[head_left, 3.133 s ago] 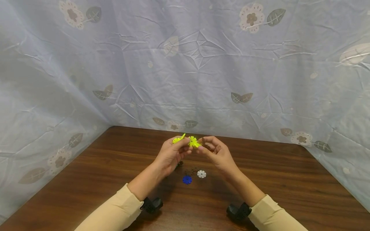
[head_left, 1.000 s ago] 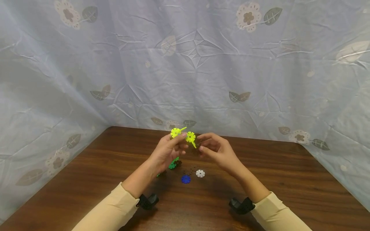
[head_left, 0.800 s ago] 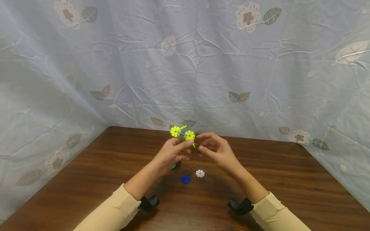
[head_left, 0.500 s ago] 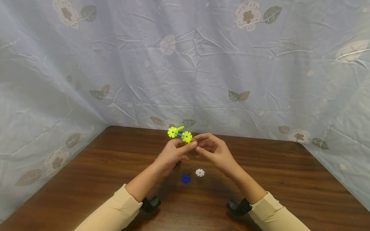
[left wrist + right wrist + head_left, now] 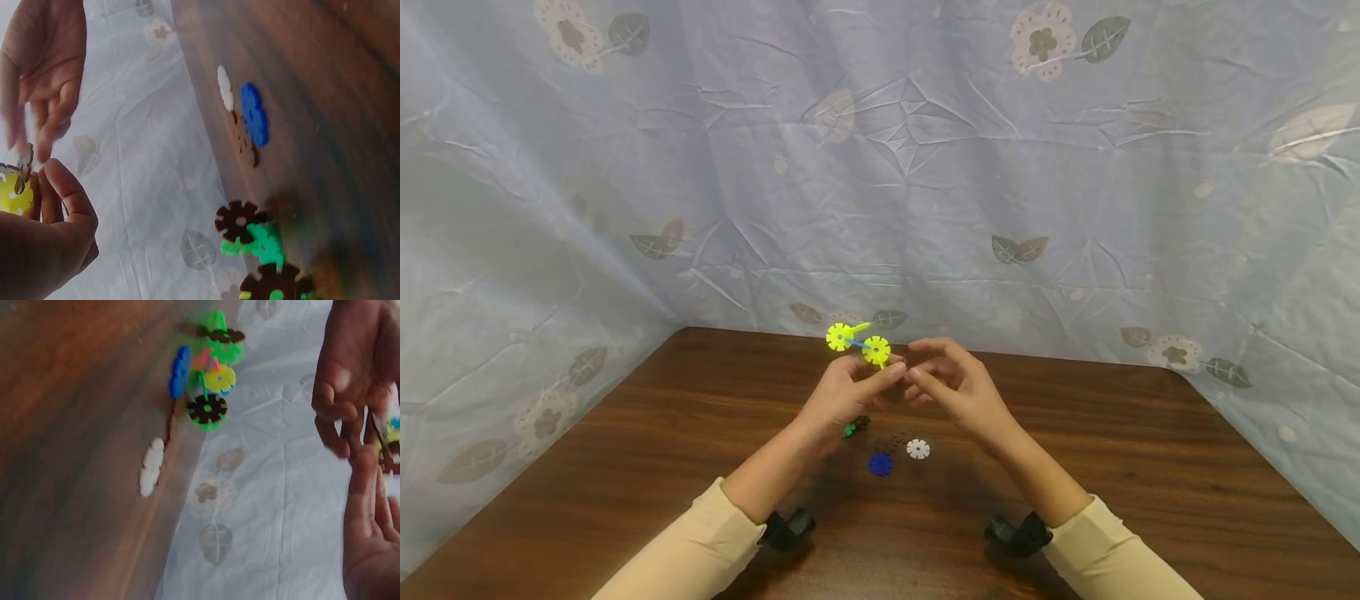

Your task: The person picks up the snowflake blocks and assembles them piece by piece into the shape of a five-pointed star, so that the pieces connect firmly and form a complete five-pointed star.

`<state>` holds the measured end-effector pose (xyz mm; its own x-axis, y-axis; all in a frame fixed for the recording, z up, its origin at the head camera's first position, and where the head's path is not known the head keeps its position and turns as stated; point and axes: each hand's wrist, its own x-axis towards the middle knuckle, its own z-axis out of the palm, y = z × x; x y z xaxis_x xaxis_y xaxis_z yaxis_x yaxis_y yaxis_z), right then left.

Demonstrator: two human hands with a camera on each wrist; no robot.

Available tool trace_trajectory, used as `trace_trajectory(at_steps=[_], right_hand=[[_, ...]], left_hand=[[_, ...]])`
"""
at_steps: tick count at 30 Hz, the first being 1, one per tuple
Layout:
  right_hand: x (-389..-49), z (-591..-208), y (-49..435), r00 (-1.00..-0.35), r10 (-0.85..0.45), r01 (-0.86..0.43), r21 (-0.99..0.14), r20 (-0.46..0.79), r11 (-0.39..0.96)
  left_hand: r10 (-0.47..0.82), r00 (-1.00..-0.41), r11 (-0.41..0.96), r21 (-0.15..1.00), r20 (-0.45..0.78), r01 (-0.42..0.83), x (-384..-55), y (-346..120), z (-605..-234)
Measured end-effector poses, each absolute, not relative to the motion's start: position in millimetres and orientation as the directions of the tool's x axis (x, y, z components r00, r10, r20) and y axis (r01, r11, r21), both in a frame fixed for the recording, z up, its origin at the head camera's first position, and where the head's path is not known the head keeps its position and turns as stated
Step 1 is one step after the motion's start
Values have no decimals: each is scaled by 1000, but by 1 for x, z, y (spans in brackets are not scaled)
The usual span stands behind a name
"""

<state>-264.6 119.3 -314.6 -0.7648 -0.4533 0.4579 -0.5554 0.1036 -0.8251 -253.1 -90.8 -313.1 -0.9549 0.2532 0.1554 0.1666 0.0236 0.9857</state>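
Note:
Thumb and fingers of my left hand pinch the lower right end of a small build of linked notched plastic discs. Two yellow discs face the head camera, with a blue one edge-on between them and another yellow one sticking out at the top. In the left wrist view a brown disc is at the pinched end, beside a yellow disc. My right hand is close on the right, its fingertips by the left fingertips. Its fingers look loosely bent, and I see no disc gripped between them.
On the wooden table lie a blue disc, a white disc and dark brown discs. Behind my left wrist stands another build with green, brown, yellow and pink discs. A patterned curtain hangs behind the table.
My left hand has shifted its grip to the lower right end of the build, uncovering the blue disc. The build has moved up and left. My right hand first touched it, drew back, then came near again.

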Motion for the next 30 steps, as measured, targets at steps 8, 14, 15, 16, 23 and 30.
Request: trace_trajectory(at_steps=[8, 14, 15, 16, 23, 30], right_hand=[[-278, -310, 134, -806, -563, -529, -646, 180, 550], [-288, -318, 125, -753, -651, -547, -462, -91, 698], [-288, -318, 123, -754, -645, -539, -443, -125, 716], [-289, -320, 120, -760, -632, -525, -429, -153, 735], [-290, -324, 105, -784, -571, -482, -340, -243, 807], [-291, -328, 100, -791, -555, -473, -317, -258, 822]], left_hand=[[253, -958, -5, 991, 131, 134, -258, -97, -312], [298, -948, -9, 994, 110, 113, -259, -99, -312], [303, -947, -1, 993, 109, 114, -259, -99, -312], [307, -945, 5, 993, 110, 117, -259, -99, -312], [308, -946, 34, 992, 103, 120, -258, -100, -311], [301, -949, 39, 993, 96, 113, -258, -99, -312]])
